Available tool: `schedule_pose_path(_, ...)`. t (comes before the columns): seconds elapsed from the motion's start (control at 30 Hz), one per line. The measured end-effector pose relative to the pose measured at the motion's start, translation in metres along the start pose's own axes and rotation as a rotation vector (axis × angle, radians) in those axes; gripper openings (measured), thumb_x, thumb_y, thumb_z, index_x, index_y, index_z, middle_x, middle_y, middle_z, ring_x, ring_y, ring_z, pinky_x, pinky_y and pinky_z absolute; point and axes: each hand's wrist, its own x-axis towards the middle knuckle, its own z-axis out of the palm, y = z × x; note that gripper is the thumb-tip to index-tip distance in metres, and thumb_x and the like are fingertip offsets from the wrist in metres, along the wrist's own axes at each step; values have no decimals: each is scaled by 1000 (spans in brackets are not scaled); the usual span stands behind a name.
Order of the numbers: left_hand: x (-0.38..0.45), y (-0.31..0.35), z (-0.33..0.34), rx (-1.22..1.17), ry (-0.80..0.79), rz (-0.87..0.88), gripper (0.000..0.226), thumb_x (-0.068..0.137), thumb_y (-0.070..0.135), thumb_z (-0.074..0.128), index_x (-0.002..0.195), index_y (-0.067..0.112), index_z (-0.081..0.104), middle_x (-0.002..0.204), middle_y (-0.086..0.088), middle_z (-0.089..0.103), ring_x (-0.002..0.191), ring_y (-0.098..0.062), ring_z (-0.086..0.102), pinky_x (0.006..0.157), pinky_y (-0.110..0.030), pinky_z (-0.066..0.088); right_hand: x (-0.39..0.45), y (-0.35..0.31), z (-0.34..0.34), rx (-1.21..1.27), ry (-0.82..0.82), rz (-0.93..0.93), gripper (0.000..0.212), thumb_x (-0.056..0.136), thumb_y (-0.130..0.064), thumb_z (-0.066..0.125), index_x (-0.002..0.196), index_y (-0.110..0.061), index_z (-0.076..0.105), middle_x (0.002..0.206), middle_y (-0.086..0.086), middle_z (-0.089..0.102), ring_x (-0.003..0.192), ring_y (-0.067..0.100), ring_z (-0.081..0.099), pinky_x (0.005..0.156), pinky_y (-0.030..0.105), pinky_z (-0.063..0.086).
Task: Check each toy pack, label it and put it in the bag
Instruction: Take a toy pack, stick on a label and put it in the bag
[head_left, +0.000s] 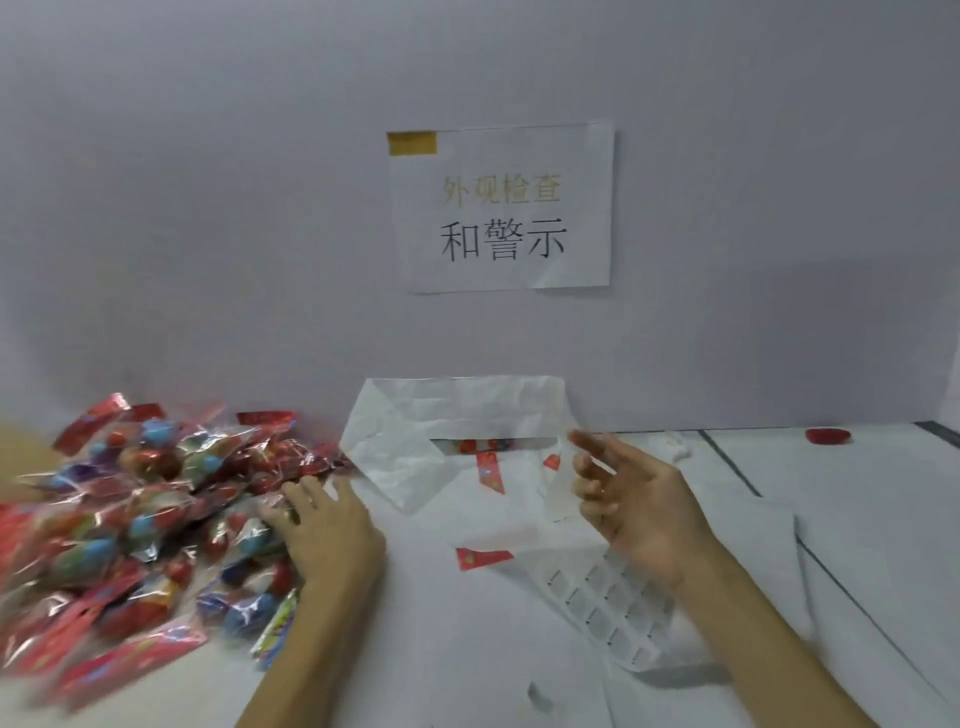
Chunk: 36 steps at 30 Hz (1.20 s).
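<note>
White covers the desk (467, 649) in front of me, and a pale wall rises straight behind it with a paper sign (506, 208) taped up, printed in Chinese characters. A small red thing (828, 435) lies near the desk's far right edge; I cannot tell what it is. The toy packs (140, 519) are heaped at the left edge, blurred and cut off by the frame, so no single pack's direction is readable. My left hand (327, 525) rests palm down on the heap's right side, fingers curling onto a pack. My right hand (628, 504) hovers relaxed and holds nothing, above the label sheet (608, 608), whose long axis runs toward the near right. The white bag (457, 415) stands at the far edge, packs showing through its slot.
</note>
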Motion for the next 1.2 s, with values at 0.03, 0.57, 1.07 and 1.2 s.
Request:
schedule_pose_path(0.03, 3, -3, 3, 16, 24, 21, 57, 102, 24, 43, 157, 17, 27, 160, -19, 27, 150, -40, 21, 121, -59, 17, 3, 6, 0, -46, -1, 34, 35, 90, -30, 70, 116, -7, 77, 89, 6, 62, 64, 14, 53, 46, 21, 43)
schedule_pose_path(0.57, -19, 22, -33, -1385, 479, 460, 32, 95, 21, 73, 125, 12, 65, 123, -4, 62, 110, -11, 62, 93, -27, 56, 12, 38, 0, -497, -44, 26, 55, 87, -43, 79, 131, -12, 68, 121, 13, 73, 106, 27, 73, 78, 32, 59)
schedule_pose_path(1.07, -56, 55, -18, -1787, -374, 403, 26, 99, 37, 65, 107, 15, 78, 107, -10, 78, 102, -28, 75, 82, -31, 61, 4, 43, 21, -695, 146, -293, 28, 89, -35, 72, 114, -22, 78, 104, 5, 80, 96, 24, 78, 76, 30, 64)
schedule_pose_path(1.2, -50, 50, -24, -1875, -508, 353, 26, 93, 32, 74, 103, 9, 80, 108, -15, 77, 102, -26, 75, 82, -29, 60, 3, 44, 21, -668, 200, -294, 32, 92, -35, 69, 112, -13, 80, 105, 6, 81, 99, 25, 78, 84, 34, 64)
